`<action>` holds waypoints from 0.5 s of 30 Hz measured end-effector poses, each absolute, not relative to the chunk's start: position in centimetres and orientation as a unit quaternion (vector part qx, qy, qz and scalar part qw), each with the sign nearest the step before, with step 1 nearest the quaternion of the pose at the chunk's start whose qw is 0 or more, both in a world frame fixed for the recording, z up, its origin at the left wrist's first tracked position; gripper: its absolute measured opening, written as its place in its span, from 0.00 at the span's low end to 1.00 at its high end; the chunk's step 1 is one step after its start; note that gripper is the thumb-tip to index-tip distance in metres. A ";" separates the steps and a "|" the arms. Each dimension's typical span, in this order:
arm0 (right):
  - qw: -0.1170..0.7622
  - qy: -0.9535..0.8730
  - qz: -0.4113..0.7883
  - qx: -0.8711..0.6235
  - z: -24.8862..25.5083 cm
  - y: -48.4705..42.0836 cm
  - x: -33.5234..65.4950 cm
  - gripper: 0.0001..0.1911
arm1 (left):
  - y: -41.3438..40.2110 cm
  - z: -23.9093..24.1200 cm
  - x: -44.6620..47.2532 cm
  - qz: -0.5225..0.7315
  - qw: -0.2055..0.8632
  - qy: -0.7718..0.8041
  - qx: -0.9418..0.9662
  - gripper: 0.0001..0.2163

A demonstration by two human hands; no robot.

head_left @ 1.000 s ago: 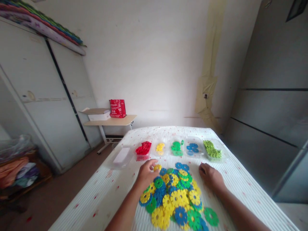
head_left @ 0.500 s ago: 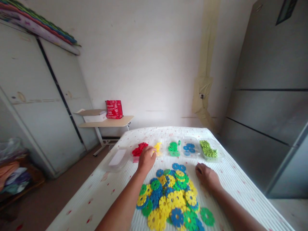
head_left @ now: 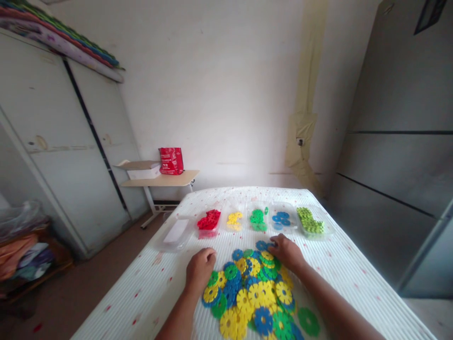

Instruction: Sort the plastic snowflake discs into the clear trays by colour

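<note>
The right hand (head_left: 287, 250) is held at the upper right edge of a pile of notched discs (head_left: 255, 293), which is spread across the lower centre of the frame in yellow, blue and green. Its fingers are bent, and the fingertips are brought to a blue disc (head_left: 271, 246) at the pile's far edge; whether the disc is gripped or merely touched cannot be told at this size. The left hand (head_left: 201, 269) is placed just beside the pile's left side, near a green disc and a yellow one. Its fingers are curled inward, and their tips are partly hidden, so whether anything is held between them cannot be told.

A loose green disc (head_left: 308, 321) is seen at the lower right of the pile. Beyond the hands, a row of clear containers (head_left: 292, 222) is set across the middle of the frame. From left to right, a white slab (head_left: 177, 231), red pieces (head_left: 208, 220), yellow pieces (head_left: 234, 218), green pieces (head_left: 257, 217), blue pieces (head_left: 281, 217) and lime-green pieces (head_left: 310, 220) are contained in them. The table (head_left: 141, 283) is covered with a white ribbed cloth marked with red spots.
</note>
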State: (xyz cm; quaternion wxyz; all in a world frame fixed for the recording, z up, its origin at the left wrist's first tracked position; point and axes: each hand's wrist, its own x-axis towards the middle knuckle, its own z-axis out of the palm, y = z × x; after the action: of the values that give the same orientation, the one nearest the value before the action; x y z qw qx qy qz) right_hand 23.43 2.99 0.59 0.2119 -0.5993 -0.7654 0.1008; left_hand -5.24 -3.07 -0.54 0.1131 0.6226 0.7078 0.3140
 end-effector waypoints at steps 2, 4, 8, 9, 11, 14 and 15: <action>0.210 -0.764 0.104 -0.601 0.4 3.2 23.1 0.10 | -3.0 -0.6 -5.3 0.324 0.119 0.706 0.619 0.08; 0.214 -0.763 0.110 -0.600 0.3 3.4 23.2 0.08 | -2.9 -0.7 -5.4 0.329 0.123 0.704 0.617 0.08; 0.236 -0.748 0.128 -0.607 0.5 3.8 24.3 0.05 | -2.9 -0.8 -5.5 0.332 0.121 0.703 0.617 0.09; 0.244 -0.740 0.133 -0.612 0.6 4.0 24.6 0.05 | -2.9 -0.9 -5.5 0.332 0.120 0.702 0.618 0.09; 0.260 -0.727 0.147 -0.619 0.7 4.2 24.8 0.05 | -2.9 -0.9 -5.4 0.333 0.120 0.701 0.619 0.09; 0.272 -0.718 0.181 -0.615 0.9 4.5 24.3 0.07 | -3.0 -0.9 -5.4 0.331 0.117 0.703 0.619 0.09; 0.271 -0.719 0.192 -0.610 0.9 4.5 23.8 0.08 | -3.0 -0.8 -5.4 0.330 0.115 0.704 0.618 0.09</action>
State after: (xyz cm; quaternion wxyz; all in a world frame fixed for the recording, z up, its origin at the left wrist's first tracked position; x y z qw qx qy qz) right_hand 23.83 4.54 0.95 0.2708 -0.6102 -0.7193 0.1923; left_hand -5.35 -2.96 -0.84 0.1146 0.6184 0.7040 0.3298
